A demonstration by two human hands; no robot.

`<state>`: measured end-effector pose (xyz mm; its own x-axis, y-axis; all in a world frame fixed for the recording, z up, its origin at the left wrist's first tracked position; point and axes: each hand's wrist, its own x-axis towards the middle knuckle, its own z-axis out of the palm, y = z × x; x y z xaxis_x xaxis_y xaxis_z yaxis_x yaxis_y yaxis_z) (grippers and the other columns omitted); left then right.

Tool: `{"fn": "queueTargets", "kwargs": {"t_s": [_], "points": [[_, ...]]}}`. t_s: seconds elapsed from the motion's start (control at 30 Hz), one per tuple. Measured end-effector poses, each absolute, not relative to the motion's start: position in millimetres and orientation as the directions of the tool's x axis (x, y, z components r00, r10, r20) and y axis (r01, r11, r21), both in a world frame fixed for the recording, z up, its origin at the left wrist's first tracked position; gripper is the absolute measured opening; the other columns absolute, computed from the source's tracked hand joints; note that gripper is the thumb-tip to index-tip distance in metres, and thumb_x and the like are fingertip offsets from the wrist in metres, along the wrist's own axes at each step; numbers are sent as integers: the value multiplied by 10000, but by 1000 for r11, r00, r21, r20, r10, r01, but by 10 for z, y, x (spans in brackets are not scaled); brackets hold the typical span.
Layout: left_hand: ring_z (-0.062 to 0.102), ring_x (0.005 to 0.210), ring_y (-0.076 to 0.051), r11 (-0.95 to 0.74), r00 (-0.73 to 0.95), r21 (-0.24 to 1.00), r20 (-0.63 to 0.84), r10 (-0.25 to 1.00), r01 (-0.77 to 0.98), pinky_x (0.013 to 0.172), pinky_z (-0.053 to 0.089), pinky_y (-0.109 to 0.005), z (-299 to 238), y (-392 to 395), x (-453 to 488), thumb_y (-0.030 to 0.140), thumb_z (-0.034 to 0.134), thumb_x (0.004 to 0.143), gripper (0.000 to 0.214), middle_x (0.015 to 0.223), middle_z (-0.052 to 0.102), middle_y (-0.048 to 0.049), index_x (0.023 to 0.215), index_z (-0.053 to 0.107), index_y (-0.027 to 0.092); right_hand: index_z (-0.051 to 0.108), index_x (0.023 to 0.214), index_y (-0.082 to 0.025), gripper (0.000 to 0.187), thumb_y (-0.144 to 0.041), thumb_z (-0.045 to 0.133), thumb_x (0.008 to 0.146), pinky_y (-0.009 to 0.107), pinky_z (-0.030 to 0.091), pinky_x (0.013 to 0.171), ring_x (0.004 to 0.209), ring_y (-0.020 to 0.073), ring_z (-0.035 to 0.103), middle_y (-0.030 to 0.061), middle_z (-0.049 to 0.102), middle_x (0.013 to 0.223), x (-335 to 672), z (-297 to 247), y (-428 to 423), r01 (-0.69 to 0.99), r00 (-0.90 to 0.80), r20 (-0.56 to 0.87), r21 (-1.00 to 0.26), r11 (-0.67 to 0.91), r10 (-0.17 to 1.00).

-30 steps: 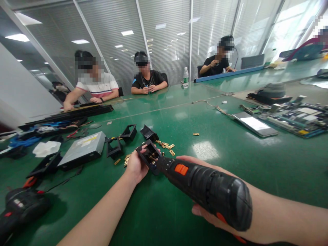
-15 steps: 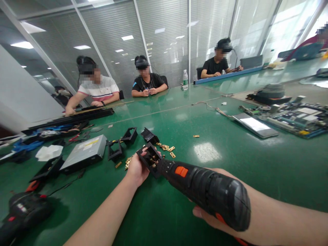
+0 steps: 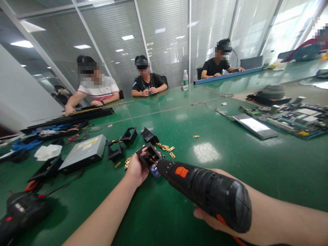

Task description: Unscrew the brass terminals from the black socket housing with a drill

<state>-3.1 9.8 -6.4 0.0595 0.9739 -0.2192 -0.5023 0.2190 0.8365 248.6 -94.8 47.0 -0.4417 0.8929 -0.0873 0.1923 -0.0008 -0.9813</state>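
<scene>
Head view, near edge of a green table. The left hand is shown with its grip clamped on a small black plastic housing, which is held just above the table, tilted, with its open side turned toward the camera; brass-coloured contacts are seen inside it. The right hand is largely hidden, its grip closed around the body of a black electric screwdriver with an orange switch. The nose of the tool is set against the lower right corner of the housing; the bit itself cannot be made out.

Small brass plates are scattered on the table just beyond the housing, and one further plate lies apart to the right. Three empty black frames are placed behind and to the left of the left hand, next to a grey optical drive. A second power tool lies at the lower left. A circuit board and a flat silver device are seen at the right. Other persons are seated at the far side of the table, well apart from both hands, with a water bottle near them.
</scene>
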Motion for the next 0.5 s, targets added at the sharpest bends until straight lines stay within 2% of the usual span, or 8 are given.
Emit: {"fn": "queueTargets", "kwargs": {"t_s": [0.13, 0.3, 0.4, 0.5], "points": [[689, 787, -306, 220, 41, 836, -231, 972, -502, 678, 554, -442, -56, 98, -26, 215, 500, 739, 261, 832, 716, -135, 910, 670, 115, 668, 894, -186, 153, -247, 649, 755, 193, 515, 500, 536, 125, 547, -1, 608, 623, 2458, 448, -943, 171, -458, -167, -980, -98, 873], [690, 787, -305, 236, 36, 830, -253, 967, -505, 676, 557, -449, -53, 104, -29, 235, 499, 750, 261, 836, 717, -134, 906, 673, 120, 646, 809, -177, 169, -241, 698, 662, 192, 507, 507, 582, 125, 545, 2, 595, 680, 2467, 583, -959, 178, -491, -117, -984, -33, 863], [691, 793, -305, 230, 50, 830, -239, 970, -509, 686, 559, -451, -60, 105, -28, 233, 500, 752, 261, 839, 716, -134, 909, 675, 119, 644, 792, -179, 128, -210, 676, 672, 201, 516, 523, 591, 129, 550, 2, 586, 687, 2475, 624, -969, 194, -478, -125, -980, -34, 870], [692, 797, -303, 226, 46, 833, -236, 971, -504, 679, 562, -445, -56, 104, -22, 234, 496, 756, 258, 841, 715, -135, 900, 674, 116, 659, 836, -188, 154, -195, 678, 683, 202, 527, 539, 595, 132, 571, -6, 594, 688, 2476, 574, -973, 178, -482, -74, -984, 15, 873]]}}
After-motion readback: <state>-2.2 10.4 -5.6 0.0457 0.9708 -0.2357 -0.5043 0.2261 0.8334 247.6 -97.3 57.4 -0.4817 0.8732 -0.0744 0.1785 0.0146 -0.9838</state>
